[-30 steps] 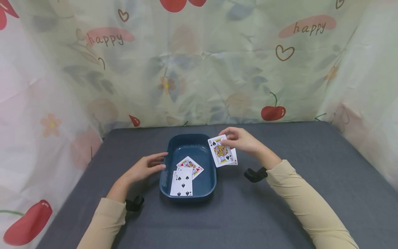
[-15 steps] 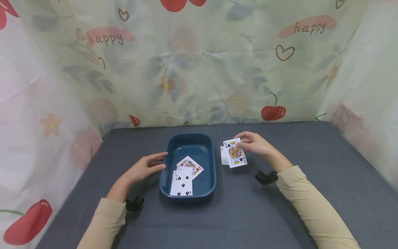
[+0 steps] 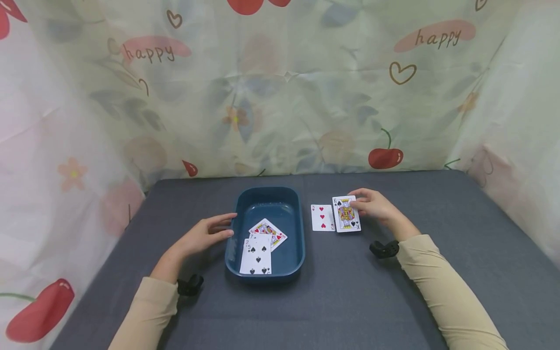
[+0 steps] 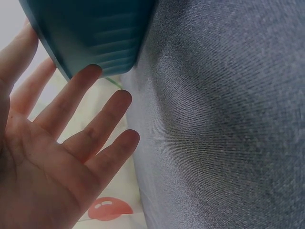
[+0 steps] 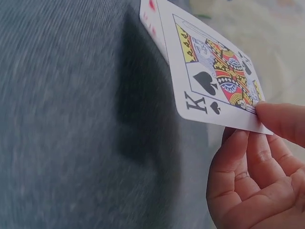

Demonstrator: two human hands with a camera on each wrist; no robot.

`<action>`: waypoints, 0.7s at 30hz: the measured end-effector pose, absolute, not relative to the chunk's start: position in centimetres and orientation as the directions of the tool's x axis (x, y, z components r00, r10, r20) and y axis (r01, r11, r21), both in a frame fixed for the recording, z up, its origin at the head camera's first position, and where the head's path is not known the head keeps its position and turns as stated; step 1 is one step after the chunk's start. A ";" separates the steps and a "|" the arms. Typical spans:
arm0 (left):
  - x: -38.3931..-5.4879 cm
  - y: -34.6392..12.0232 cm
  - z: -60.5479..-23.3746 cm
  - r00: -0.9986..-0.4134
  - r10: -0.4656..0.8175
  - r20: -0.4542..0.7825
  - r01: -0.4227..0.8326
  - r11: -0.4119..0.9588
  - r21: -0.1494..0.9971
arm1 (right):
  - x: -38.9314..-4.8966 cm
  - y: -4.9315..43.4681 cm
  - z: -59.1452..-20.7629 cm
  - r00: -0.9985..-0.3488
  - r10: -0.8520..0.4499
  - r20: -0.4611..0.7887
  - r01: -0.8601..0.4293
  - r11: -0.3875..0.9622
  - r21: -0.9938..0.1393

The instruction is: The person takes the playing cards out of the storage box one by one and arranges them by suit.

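Observation:
Between thumb and fingers my right hand [image 3: 375, 205] pinches the king of spades [image 3: 345, 214] by its right edge. In the right wrist view that king [image 5: 219, 71] is held just above the cloth, casting a shadow. A three of hearts [image 3: 322, 218] lies face up on the table, left of the king. My left hand [image 3: 205, 236] touches the left rim of a blue dish [image 3: 302, 243] with its fingers straight, as the left wrist view of the hand [image 4: 62, 138] also shows. Inside the dish a five of spades [image 3: 257, 257] overlaps other cards, including a red-suit face card [image 3: 269, 231].
Dark grey cloth [image 3: 332, 301] covers the table. A patterned curtain [image 3: 284, 97] with cherries and "happy" lettering hangs behind and at both sides. Each wrist wears a black camera mount, such as the right one [image 3: 384, 249].
My right hand has moved right with the king of spades, from the dish's right rim past the three of hearts, which now shows uncovered. The left hand has stayed in place.

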State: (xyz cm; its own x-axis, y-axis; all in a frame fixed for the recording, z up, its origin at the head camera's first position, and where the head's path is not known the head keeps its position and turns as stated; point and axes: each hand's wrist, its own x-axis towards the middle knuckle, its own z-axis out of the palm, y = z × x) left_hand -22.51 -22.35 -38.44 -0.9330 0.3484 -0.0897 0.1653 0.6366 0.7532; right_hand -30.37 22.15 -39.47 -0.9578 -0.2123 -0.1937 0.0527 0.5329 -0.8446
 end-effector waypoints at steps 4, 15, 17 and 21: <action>-22.4 -22.3 -38.4 -0.934 0.346 -0.089 0.164 0.635 0.755 | -30.7 22.8 -39.9 -0.960 -0.174 -0.221 0.092 0.549 -0.830; -22.5 -22.3 -38.6 -0.937 0.334 -0.106 0.147 0.648 0.747 | -31.0 23.7 -40.5 -0.964 -0.171 -0.205 0.087 0.526 -0.846; -22.5 -22.3 -38.6 -0.939 0.325 -0.113 0.135 0.651 0.747 | -31.0 23.8 -40.6 -0.965 -0.171 -0.199 0.082 0.522 -0.849; -22.5 -22.3 -38.7 -0.939 0.322 -0.119 0.127 0.647 0.751 | -31.3 23.8 -40.8 -0.968 -0.156 -0.198 0.083 0.544 -0.835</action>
